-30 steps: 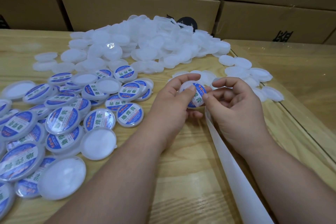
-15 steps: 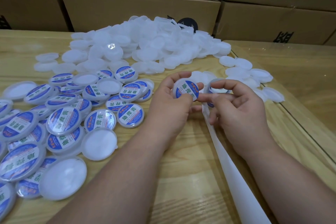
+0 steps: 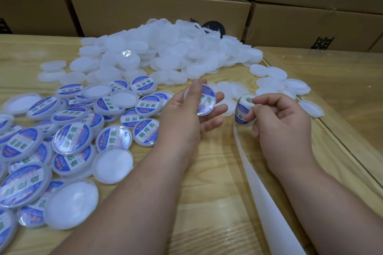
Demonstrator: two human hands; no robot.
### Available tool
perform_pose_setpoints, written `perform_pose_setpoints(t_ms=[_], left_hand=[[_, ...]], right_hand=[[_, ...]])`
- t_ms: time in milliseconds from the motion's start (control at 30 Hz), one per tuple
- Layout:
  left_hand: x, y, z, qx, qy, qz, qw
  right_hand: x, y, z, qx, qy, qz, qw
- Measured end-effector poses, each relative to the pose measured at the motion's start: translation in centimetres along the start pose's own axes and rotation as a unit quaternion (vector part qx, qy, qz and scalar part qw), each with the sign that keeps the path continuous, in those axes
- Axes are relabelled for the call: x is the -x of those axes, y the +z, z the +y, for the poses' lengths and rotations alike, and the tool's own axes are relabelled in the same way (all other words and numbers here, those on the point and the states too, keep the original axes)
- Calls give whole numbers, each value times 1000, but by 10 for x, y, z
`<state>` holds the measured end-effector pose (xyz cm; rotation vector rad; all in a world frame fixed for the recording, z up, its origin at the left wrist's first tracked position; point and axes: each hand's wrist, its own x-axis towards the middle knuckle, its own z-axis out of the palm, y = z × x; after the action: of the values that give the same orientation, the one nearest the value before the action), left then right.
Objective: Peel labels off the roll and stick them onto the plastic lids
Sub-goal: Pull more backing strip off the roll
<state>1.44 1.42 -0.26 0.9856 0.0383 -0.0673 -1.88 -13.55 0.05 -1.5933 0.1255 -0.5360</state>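
Since half a second ago our hands have drawn apart: the left hand [image 3: 186,118] carries the freshly labelled lid [image 3: 204,100] pinched between thumb and fingers toward the finished lids [image 3: 72,138], while the right hand [image 3: 284,124] grips the label roll [image 3: 243,109], its backing strip [image 3: 267,203] trailing toward us. We should drop this lid label-up, then peel cleanly. Beyond, blank lids [image 3: 170,54] heap on the wooden desk [image 3: 207,182] before stacked cartons [image 3: 157,8].
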Motion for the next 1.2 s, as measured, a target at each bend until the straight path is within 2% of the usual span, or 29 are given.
perform_pose_setpoints(t_ms=[200,333,567,733,800,1033,1200], left_hand=[[3,5,-2,-101,17,-14,995],[4,1,-5,-113,24,-54,992],[0,-2,-4,-47,-32,-20,998],[-3,-1,4,39,-78,16,996],[-5,-3,7,88,-86,42,991],[-9,-7,8,180,-30,146,972],[-9,-6,9,166,-25,136,976]], right_hand=[[-3,0,4,15,9,0,1000],[-3,0,4,21,16,2,1000],[0,0,2,42,14,-19,999],[6,4,4,94,-30,-148,984],[6,4,5,109,-37,-176,978],[4,3,7,104,-20,-133,986],[5,1,3,124,-30,-107,986]])
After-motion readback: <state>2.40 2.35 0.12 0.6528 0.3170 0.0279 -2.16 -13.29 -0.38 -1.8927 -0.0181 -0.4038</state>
